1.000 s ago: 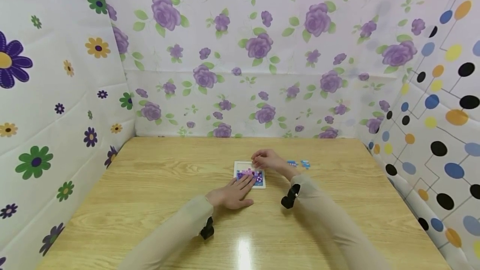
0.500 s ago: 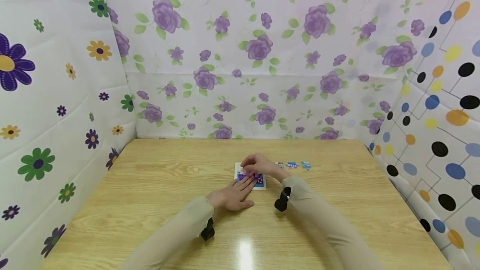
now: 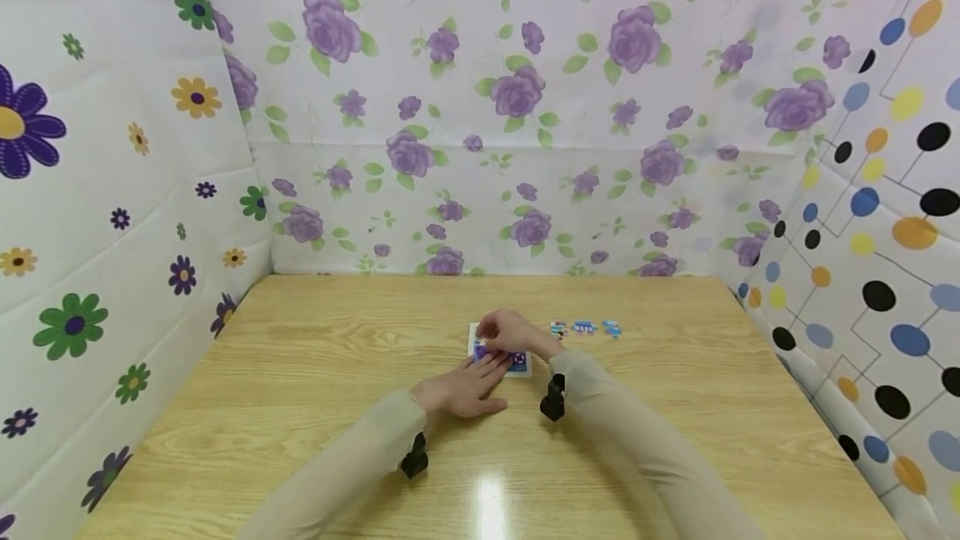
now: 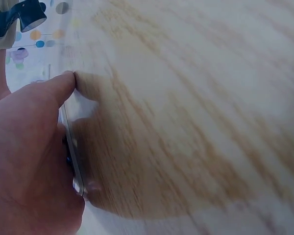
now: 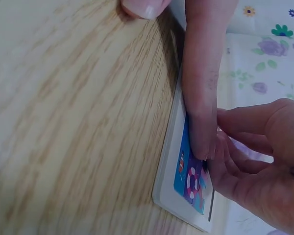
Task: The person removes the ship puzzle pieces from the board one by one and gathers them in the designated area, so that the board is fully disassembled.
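Note:
A small picture puzzle in a white frame (image 3: 472, 329) lies on the wooden table, printed in purple, blue and pink. My left hand (image 3: 465, 388) lies flat across its lower left, straight fingers pressing on the picture. In the right wrist view, a left finger (image 5: 202, 88) reaches over the frame's edge onto the puzzle picture (image 5: 188, 181). My right hand (image 3: 510, 330) is over the upper part of the puzzle, with bent fingers (image 5: 230, 171) down at the picture beside the left fingertips. Left fingers cover the right fingertips there; I cannot tell whether they pinch a piece.
Right of the frame lie three loose puzzle bits, a multicoloured one (image 3: 558, 329), a blue and white one (image 3: 585, 327) and another blue one (image 3: 612, 328). Patterned cloth walls (image 3: 480, 190) stand behind and at both sides of the table (image 3: 360, 323).
My right hand has moved left and slightly toward me, from the frame's upper right to the picture's upper left, uncovering a loose puzzle bit. My left hand stays in place.

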A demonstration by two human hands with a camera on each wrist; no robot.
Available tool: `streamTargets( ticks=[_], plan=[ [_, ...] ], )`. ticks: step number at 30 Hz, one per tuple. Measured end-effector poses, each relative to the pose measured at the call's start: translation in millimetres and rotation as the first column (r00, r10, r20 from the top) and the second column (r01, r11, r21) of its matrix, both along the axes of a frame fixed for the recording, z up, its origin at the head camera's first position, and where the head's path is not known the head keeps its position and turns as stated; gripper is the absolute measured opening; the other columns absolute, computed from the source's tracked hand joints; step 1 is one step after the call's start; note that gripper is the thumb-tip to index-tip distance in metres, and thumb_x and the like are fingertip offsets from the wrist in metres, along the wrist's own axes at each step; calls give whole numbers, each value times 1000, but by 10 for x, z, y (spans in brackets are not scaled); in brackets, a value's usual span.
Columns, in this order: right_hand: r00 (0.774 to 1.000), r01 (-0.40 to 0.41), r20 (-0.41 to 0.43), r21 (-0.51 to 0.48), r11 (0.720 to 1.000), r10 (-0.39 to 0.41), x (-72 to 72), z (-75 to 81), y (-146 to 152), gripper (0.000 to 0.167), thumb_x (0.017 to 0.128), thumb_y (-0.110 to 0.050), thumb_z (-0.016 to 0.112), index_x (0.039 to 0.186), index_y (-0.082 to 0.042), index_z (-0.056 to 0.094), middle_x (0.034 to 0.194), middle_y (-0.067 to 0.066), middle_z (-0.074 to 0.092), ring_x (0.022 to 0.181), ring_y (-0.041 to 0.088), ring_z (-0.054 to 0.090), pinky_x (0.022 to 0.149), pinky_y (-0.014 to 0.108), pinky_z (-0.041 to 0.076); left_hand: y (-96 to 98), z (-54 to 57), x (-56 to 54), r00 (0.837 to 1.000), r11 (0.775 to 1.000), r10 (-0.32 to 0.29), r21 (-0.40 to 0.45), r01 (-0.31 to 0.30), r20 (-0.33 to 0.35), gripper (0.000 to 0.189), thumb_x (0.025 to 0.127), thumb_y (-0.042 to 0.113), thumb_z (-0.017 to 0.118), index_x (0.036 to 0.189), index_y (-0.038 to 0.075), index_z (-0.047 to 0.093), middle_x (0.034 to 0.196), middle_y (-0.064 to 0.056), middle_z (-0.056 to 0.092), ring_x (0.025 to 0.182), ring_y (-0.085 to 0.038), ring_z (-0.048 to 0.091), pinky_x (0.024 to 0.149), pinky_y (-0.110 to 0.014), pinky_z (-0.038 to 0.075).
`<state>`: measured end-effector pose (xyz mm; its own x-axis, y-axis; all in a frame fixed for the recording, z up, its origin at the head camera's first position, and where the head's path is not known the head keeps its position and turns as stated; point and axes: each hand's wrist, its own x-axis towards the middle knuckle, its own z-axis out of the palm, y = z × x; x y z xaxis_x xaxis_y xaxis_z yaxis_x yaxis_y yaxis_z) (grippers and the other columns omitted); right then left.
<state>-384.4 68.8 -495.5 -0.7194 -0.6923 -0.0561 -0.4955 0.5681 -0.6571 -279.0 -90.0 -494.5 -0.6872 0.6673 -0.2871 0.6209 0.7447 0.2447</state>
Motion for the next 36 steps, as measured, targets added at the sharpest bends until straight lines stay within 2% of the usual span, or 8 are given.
streamTargets(
  ticks=[2,10,13,19,24,28,32,36],
  plan=[
    [1000,21,15,25,999,-21,64,81,-37,15,88,-4,66,102,-7,69,94,6,69,88,17,64,81,32,54,-3,-12,-11,1000,1000,-1,-1,1,-1,72,102,51,34,157,12,7,165,-4,0,152,-19,0,122,-49,8],
    [997,77,-26,75,994,-75,131,91,-119,15,86,-4,70,101,-5,67,93,7,68,83,14,61,75,26,52,-3,3,-23,1000,1000,-5,5,5,21,73,102,51,35,157,13,6,165,-3,-1,152,-18,0,122,-48,9],
    [995,99,-15,86,991,-98,140,100,-132,15,86,-6,71,100,-5,66,91,6,67,81,13,59,74,27,51,-2,5,-32,1000,1000,-9,7,9,23,74,102,52,35,157,13,5,165,-2,-1,152,-17,0,122,-47,8],
    [997,81,-12,100,992,-80,124,117,-121,16,87,-9,71,102,-4,68,91,7,66,80,14,58,75,28,49,-8,-15,-57,1000,1000,-10,-2,10,25,75,101,53,35,157,14,4,165,-2,-2,152,-16,-1,123,-46,8],
    [999,29,23,47,999,-30,113,114,-66,14,91,-8,66,104,-5,68,102,12,71,91,18,65,81,31,53,-10,-17,-60,1000,1000,-2,-8,2,25,75,101,53,35,157,15,3,165,-1,-3,152,-16,-3,123,-47,7],
    [999,12,48,-13,1000,-11,95,95,-23,15,97,-8,57,107,-5,67,98,13,71,80,15,65,73,28,52,-10,2,-46,1000,1000,-2,-5,2,26,75,101,53,35,157,14,3,165,-2,-4,152,-16,-4,122,-47,7],
    [999,16,30,-79,997,-13,61,58,-4,17,98,-9,53,108,-3,67,92,11,69,67,10,57,64,24,49,-11,7,-41,999,1000,-6,3,6,38,75,102,52,34,157,12,3,165,-3,-5,152,-18,-4,122,-49,8],
    [998,62,7,-115,991,-61,45,47,20,19,97,-13,58,109,-4,70,96,9,71,71,7,59,69,24,50,-15,-7,-50,999,1000,-11,17,10,45,74,102,50,35,157,11,4,165,-6,-4,152,-21,-4,122,-51,8]
  ],
)
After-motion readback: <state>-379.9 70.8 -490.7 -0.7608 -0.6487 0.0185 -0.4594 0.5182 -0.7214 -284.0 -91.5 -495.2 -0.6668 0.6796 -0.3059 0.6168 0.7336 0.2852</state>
